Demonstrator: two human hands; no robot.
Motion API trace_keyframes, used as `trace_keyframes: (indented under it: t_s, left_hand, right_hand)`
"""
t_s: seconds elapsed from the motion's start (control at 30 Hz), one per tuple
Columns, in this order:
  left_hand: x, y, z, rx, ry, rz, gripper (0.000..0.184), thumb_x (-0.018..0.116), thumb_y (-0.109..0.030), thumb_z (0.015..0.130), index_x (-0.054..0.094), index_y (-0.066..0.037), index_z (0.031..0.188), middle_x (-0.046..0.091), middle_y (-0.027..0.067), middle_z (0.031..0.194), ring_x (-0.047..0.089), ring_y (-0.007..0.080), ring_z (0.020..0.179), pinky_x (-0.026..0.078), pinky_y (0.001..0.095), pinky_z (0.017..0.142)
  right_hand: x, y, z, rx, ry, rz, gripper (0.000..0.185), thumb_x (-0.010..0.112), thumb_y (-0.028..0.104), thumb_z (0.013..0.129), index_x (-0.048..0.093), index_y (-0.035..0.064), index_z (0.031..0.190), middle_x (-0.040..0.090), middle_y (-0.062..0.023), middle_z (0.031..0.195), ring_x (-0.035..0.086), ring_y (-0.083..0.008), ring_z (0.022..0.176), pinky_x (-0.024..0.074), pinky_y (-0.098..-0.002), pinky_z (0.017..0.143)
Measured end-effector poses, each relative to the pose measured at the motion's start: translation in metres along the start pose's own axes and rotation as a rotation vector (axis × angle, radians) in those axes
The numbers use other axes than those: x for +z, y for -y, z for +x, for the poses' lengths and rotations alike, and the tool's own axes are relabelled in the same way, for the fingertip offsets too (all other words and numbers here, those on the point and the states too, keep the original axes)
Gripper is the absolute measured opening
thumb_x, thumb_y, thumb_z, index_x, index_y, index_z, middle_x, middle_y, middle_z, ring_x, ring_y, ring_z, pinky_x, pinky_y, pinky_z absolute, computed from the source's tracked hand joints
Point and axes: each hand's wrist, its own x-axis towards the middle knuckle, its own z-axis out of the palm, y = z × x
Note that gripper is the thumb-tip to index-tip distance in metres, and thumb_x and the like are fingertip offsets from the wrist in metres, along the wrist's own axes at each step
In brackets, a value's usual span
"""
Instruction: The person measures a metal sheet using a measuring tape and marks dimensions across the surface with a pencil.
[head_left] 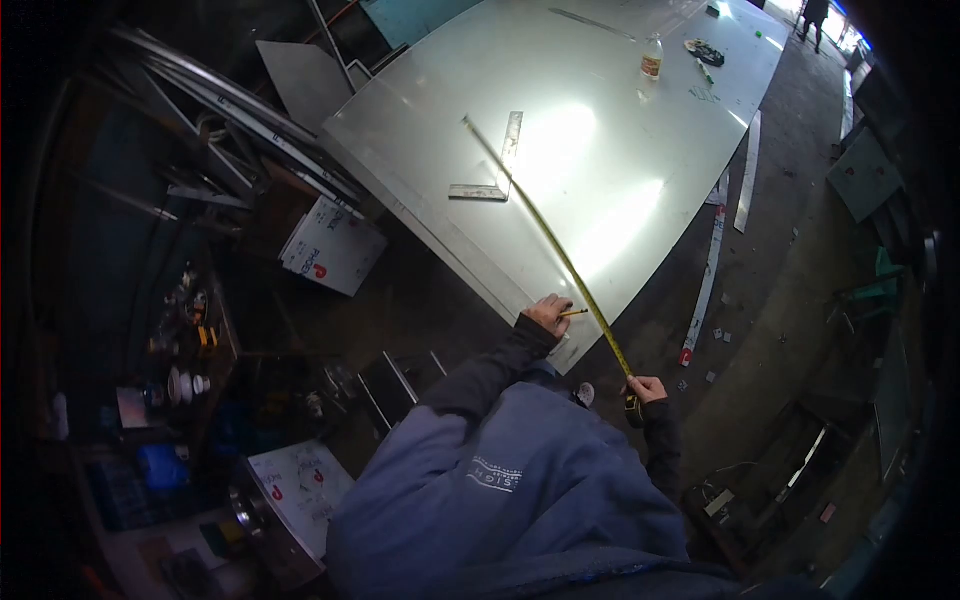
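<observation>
One yellow tape measure [582, 286] stretches diagonally across a broad, glossy desk [400, 130], its blade running from the middle of the pale surface out past the near edge. The right hand [648, 389], just beyond that edge, holds the near end of the blade and the dark case [634, 411], its grip narrow. The left hand [548, 315] is at the near corner of the desk, its grip closed around a yellow pencil [575, 312] that points toward the blade, near it. Farther up, the blade crosses one leg of an L-shaped metal square [478, 192] lying flat. Toward the far end stand or lie a labelled bottle [651, 62], a crumpled black item [706, 51], too small to identify, and a long, thin strip [590, 22]. Two pale metal strips, one nearer [703, 290] with a red end and one farther [748, 175], are on the floor to the right. Stacked panels [335, 245] bearing a red logo stand to the left. White lettering marks the worker's blue-grey top [590, 480]; another person [815, 22] is at upper right, well apart.
</observation>
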Motion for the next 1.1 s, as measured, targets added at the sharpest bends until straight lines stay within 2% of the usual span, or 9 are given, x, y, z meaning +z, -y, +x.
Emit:
trace_keyframes:
  t_s: [0.13, 0.3, 0.47, 0.6, 0.7, 0.8, 0.93, 1.03, 1.1]
  left_hand:
    - [-0.022, 0.031, 0.005, -0.123, -0.141, -0.206, 0.025, 0.06, -0.005, 0.072, 0.061, -0.009, 0.097, 0.061, 0.0123, 0.087, 0.061, 0.0323, 0.076, 0.051, 0.0385, 0.064]
    - [-0.085, 0.133, 0.065, -0.331, -0.117, 0.111, 0.03, 0.058, -0.002, 0.075, 0.058, -0.008, 0.104, 0.054, 0.0139, 0.097, 0.057, 0.0327, 0.086, 0.049, 0.0413, 0.073]
    - [-0.077, 0.216, 0.13, -0.036, -0.083, 0.37, 0.045, 0.062, -0.006, 0.071, 0.055, -0.01, 0.115, 0.049, 0.0157, 0.121, 0.041, 0.036, 0.118, 0.04, 0.0431, 0.093]
    - [-0.071, 0.26, 0.193, 0.053, -0.005, 0.276, 0.043, 0.059, -0.009, 0.073, 0.055, -0.008, 0.116, 0.039, 0.018, 0.136, 0.037, 0.0366, 0.124, 0.038, 0.0449, 0.096]
    - [-0.091, 0.282, 0.232, -0.153, -0.188, -0.088, 0.033, 0.051, -0.002, 0.078, 0.059, -0.007, 0.109, 0.063, 0.0167, 0.1, 0.061, 0.0326, 0.092, 0.049, 0.0369, 0.082]
    - [-0.094, 0.32, 0.228, -0.759, -0.548, -0.485, 0.022, 0.048, -0.001, 0.081, 0.063, -0.005, 0.097, 0.063, 0.0085, 0.08, 0.062, 0.0178, 0.069, 0.049, 0.0278, 0.063]
    - [-0.144, 0.295, 0.207, -0.355, -0.858, -0.071, 0.024, 0.049, -0.004, 0.084, 0.062, -0.005, 0.104, 0.062, 0.0122, 0.093, 0.062, 0.0234, 0.07, 0.05, 0.03, 0.065]
    - [-0.161, 0.269, 0.2, -0.033, -0.421, -0.094, 0.035, 0.065, -0.014, 0.078, 0.062, -0.016, 0.113, 0.056, 0.0085, 0.111, 0.065, 0.0238, 0.076, 0.052, 0.0327, 0.061]
    - [-0.167, 0.254, 0.194, 0.151, -0.1, -0.035, 0.034, 0.069, -0.018, 0.075, 0.063, -0.018, 0.109, 0.057, 0.0069, 0.105, 0.065, 0.0233, 0.076, 0.053, 0.0328, 0.059]
  right_hand:
    - [0.005, 0.011, -0.012, 0.116, -0.032, -0.087, 0.036, 0.054, 0.029, 0.088, 0.067, -0.0008, 0.073, 0.063, -0.0057, 0.061, 0.057, -0.0109, 0.059, 0.0447, -0.0269, 0.058]
    - [0.027, 0.045, -0.016, 0.16, -0.072, -0.042, 0.037, 0.053, 0.029, 0.089, 0.067, -0.0006, 0.072, 0.061, -0.0041, 0.06, 0.055, -0.01, 0.059, 0.0435, -0.0271, 0.057]
    - [0.051, 0.099, -0.01, 0.231, -0.084, -0.065, 0.037, 0.051, 0.027, 0.091, 0.065, -0.0023, 0.074, 0.061, -0.0027, 0.064, 0.055, -0.0092, 0.064, 0.0426, -0.0256, 0.06]
    - [0.072, 0.137, 0.001, 0.258, -0.131, -0.076, 0.036, 0.05, 0.025, 0.092, 0.065, -0.0021, 0.074, 0.061, -0.003, 0.066, 0.054, -0.009, 0.065, 0.0427, -0.0257, 0.061]
    - [0.082, 0.144, 0.005, 0.242, -0.172, -0.071, 0.036, 0.05, 0.025, 0.092, 0.065, -0.0022, 0.074, 0.062, -0.0029, 0.067, 0.055, -0.009, 0.065, 0.043, -0.0254, 0.061]
    - [0.087, 0.15, 0.003, 0.254, -0.184, -0.054, 0.036, 0.05, 0.026, 0.091, 0.065, -0.0022, 0.074, 0.062, -0.0029, 0.066, 0.055, -0.009, 0.063, 0.0434, -0.0253, 0.06]
    - [0.079, 0.151, 0.002, 0.302, -0.142, -0.102, 0.036, 0.053, 0.028, 0.09, 0.065, -0.0028, 0.074, 0.062, -0.0033, 0.064, 0.055, -0.0089, 0.061, 0.0438, -0.026, 0.058]
    - [0.076, 0.16, 0.004, 0.355, -0.103, -0.157, 0.038, 0.054, 0.029, 0.089, 0.065, -0.0034, 0.073, 0.062, -0.0035, 0.062, 0.055, -0.0088, 0.06, 0.0437, -0.0265, 0.058]
    - [0.066, 0.152, 0.003, 0.412, -0.087, -0.159, 0.038, 0.054, 0.03, 0.088, 0.065, -0.0031, 0.073, 0.062, -0.0034, 0.063, 0.055, -0.0088, 0.06, 0.0436, -0.0265, 0.058]
